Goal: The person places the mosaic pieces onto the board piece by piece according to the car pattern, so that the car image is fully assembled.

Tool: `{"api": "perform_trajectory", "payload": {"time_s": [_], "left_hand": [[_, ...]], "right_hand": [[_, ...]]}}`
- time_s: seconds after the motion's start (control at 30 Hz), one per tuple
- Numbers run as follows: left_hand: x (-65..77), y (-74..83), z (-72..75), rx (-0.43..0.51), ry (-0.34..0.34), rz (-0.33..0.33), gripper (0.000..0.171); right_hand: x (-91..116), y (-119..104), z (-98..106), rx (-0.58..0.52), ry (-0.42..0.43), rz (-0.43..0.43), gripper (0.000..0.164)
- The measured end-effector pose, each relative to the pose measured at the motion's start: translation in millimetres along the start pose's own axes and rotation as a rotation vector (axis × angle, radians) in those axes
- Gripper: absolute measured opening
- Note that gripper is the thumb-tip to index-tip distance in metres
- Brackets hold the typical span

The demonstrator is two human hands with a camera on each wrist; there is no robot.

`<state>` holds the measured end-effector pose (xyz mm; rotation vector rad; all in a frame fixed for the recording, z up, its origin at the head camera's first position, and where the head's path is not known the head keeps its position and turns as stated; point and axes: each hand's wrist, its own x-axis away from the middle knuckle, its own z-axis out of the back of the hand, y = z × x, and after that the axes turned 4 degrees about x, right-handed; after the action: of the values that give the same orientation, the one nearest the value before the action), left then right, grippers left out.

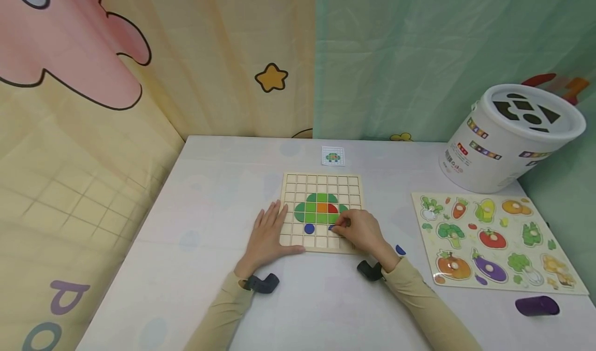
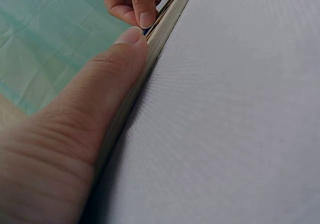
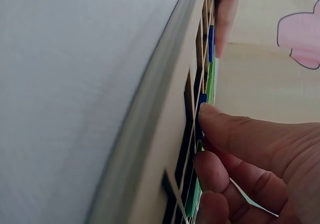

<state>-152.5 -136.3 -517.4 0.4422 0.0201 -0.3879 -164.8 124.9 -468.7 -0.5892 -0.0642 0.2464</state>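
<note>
A wooden grid board [image 1: 321, 242] lies on the table with flat pieces in its cells. Green pieces [image 1: 311, 217] surround an orange square [image 1: 322, 208] and a red quarter-round piece [image 1: 332, 208]. Below them sits a blue round shape [image 1: 309, 229]. My right hand [image 1: 363, 229] pinches a small blue piece [image 3: 202, 99] at a cell to the right of that shape, thumb against it; the fingers partly hide it. My left hand [image 1: 270, 234] rests with spread fingers along the board's left edge, its thumb by the near edge.
A loose blue piece [image 1: 400, 249] lies beside the right wrist. Behind the board is a small pattern card [image 1: 332, 156]. To the right are a vegetable puzzle board [image 1: 470, 237], a white bucket [image 1: 493, 149] with a slotted lid, and a purple object [image 1: 537, 306].
</note>
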Motion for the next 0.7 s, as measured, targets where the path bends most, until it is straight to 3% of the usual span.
{"api": "perform_trajectory", "payload": {"time_s": [0.43,0.7], "left_hand": [[-0.3,0.0,0.6,0.002,-0.03,0.021,0.115],[-0.8,-0.9,-0.6,0.001,-0.012,0.006,0.115]], "right_hand": [[1.1,4.2,2.1,-0.032,-0.031,-0.003,0.013],[2.1,1.6,-0.2,0.012,-0.01,0.009,0.015]]}}
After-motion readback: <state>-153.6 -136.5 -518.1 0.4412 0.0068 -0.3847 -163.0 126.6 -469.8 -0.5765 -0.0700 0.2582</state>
